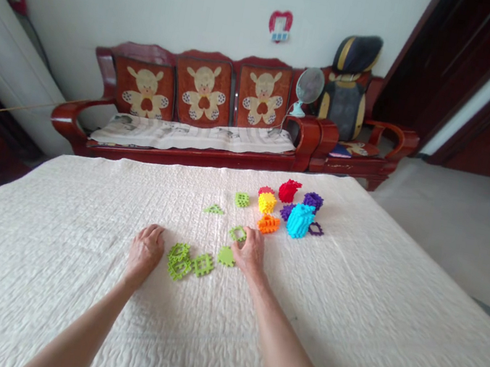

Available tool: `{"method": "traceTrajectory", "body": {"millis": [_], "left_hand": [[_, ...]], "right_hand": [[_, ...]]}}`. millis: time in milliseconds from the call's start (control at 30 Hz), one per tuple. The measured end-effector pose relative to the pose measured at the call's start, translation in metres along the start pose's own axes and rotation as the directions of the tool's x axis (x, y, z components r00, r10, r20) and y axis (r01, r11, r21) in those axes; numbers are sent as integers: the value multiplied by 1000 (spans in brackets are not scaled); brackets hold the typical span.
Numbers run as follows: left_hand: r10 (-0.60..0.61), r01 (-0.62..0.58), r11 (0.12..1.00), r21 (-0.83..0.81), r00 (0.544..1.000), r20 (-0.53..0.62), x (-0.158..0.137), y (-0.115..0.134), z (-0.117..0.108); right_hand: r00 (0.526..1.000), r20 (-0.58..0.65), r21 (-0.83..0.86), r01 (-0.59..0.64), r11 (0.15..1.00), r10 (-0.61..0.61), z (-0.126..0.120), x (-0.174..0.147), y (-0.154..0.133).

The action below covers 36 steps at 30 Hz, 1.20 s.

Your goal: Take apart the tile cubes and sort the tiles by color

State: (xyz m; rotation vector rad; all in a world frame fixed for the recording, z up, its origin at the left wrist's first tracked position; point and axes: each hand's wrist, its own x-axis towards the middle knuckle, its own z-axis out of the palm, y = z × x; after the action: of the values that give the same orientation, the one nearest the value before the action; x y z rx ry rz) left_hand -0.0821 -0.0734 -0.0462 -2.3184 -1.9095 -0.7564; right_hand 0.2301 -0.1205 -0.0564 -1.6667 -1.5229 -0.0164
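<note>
My right hand [250, 252] pinches the edge of a green notched plastic frame piece [237, 233], one of a set of interlocking building pieces, between thumb and index finger. A solid green piece [227, 256] lies just below the thumb. My left hand [147, 250] rests on the white quilted cover, its fingers curled in; its underside is hidden, and nothing shows in it. Right of it lie overlapping green frame pieces [179, 264] and a square-holed green piece [203, 265]. Farther back are a green triangular piece [214, 209] and a green lattice piece [242, 199].
Beyond my right hand sit notched clusters: orange [268, 224], yellow [267, 203], red [289, 190], blue [299, 221] and purple [313, 201]. A wooden sofa [183, 162] stands behind the quilted cover [82, 200]. A small fan [309, 88] is by its armrest.
</note>
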Motion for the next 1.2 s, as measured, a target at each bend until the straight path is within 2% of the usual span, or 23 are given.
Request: {"method": "traceTrajectory", "body": {"millis": [200,300,433,533,633,800,900,1100,1200], "left_hand": [[-18,19,1000,16,1000,-15,0,-5,4],[-14,14,1000,18,1000,-5,9,-4,3],[-36,37,999,35,999,-18,45,3,12],[-1,1,1000,17,1000,-5,76,8,25],[45,-45,999,-26,999,9,93,9,35],[80,-81,994,-72,997,-18,97,1,43],[97,-98,994,-46,995,-28,99,-3,48],[13,-14,1000,-21,1000,-22,102,-2,54],[-23,23,1000,-11,1000,-13,101,2,52]], "right_hand": [[998,-67,101,-10,995,17,-4,0,-3],[996,-85,132,-6,991,18,-2,0,0],[994,-105,150,3,989,13,2,1,4],[995,-98,162,-4,987,20,0,1,4],[995,-90,160,-29,987,44,-3,1,1],[993,-92,136,-60,989,73,-3,1,-2],[993,-94,147,-61,987,76,-3,2,-1],[994,-110,159,26,987,-9,-9,-2,-8],[994,-97,136,70,988,-57,-9,18,-17]]}}
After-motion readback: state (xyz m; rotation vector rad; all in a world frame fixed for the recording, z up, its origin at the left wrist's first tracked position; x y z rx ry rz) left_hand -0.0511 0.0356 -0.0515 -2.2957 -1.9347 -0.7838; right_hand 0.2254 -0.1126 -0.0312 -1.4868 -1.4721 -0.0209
